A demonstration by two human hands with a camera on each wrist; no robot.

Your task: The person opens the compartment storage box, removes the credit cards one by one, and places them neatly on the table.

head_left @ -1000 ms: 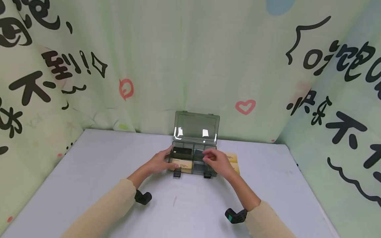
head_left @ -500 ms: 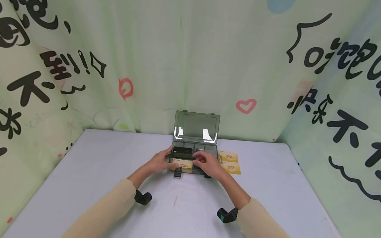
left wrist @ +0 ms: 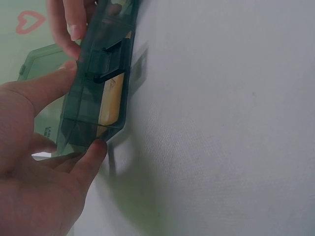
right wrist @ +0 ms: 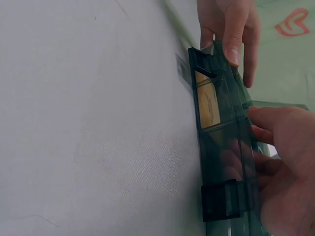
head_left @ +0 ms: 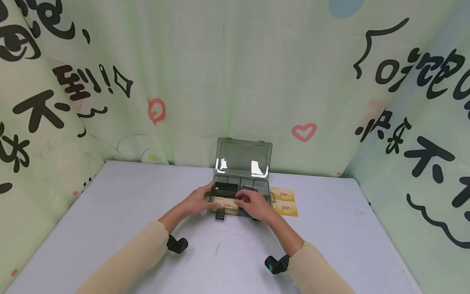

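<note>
A translucent grey-green divided plastic box (head_left: 261, 188) stands with its lid (head_left: 243, 157) raised at the back. My left hand (head_left: 196, 200) grips its left end, thumb over the front rim and fingers at the side and lower corner. Inside on the left lie a black block-like item (head_left: 225, 188) and, in front of it, a stack of yellow cards (head_left: 227, 203). My right hand (head_left: 255, 204) bends over the front middle, fingers reaching down inside; through the wall in the right wrist view its fingertips (right wrist: 231, 160) show, with nothing visible between them.
Two yellow cards (head_left: 284, 201) lie on the white table (head_left: 330, 237) just right of the box. Front latches (head_left: 220, 214) hang down from the box. A printed curtain (head_left: 191, 81) rises close behind the lid.
My right hand has moved left across the box, from the right compartments to beside the stack of yellow cards, uncovering the cards on the table. My left hand has stayed on the box.
</note>
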